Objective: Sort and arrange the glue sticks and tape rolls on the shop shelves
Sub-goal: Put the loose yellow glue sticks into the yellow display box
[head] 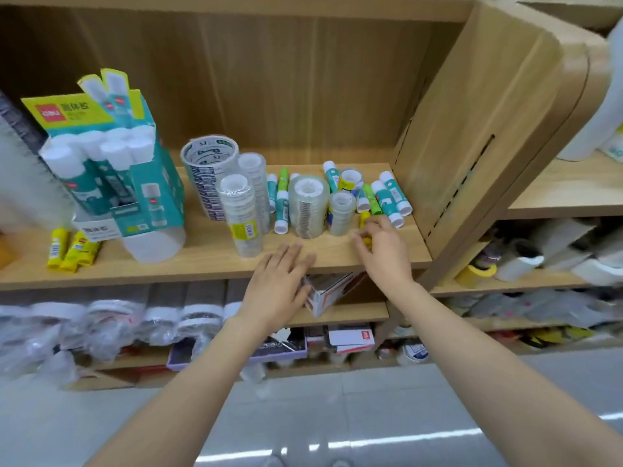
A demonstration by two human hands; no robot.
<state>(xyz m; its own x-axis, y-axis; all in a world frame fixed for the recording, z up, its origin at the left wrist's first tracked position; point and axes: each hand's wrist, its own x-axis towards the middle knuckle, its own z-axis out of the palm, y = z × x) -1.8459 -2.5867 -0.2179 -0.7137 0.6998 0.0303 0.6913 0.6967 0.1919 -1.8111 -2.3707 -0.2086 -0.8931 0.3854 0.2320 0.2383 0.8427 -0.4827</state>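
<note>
- sorting is the step in hand: the right hand (382, 254) has its fingers curled round a yellow stick (364, 218) on the shelf (202, 264). yellow shows above and between the fingers. it reads as a pick-up just being made, with the stick not yet lifted clear.
- the left hand (278, 284) lies flat, palm down on the shelf's front edge. its fingers are straight and close together, and it holds nothing.
- the two hands are apart, with the left one lower and to the left of the right.
- both bare forearms reach up and forward. the left wrist is about straight, and the right hand turns inward toward the stick.
- just beyond the right fingertips the glue sticks (391, 197), teal and green, lie in a loose heap mixed with small tape rolls (341, 210).
- beyond the left fingertips stand taller tape stacks (241, 214), with a wide roll (209, 163) behind them.
- far left of the left hand lie more yellow sticks (72, 249), beside a glue box (135, 170).
- the next move probably calls for lifting the stick without nudging the small tape rolls just beside it. it would then be carried past the left hand to its yellow mates. the tall tape stacks on that path look easy to topple.
</note>
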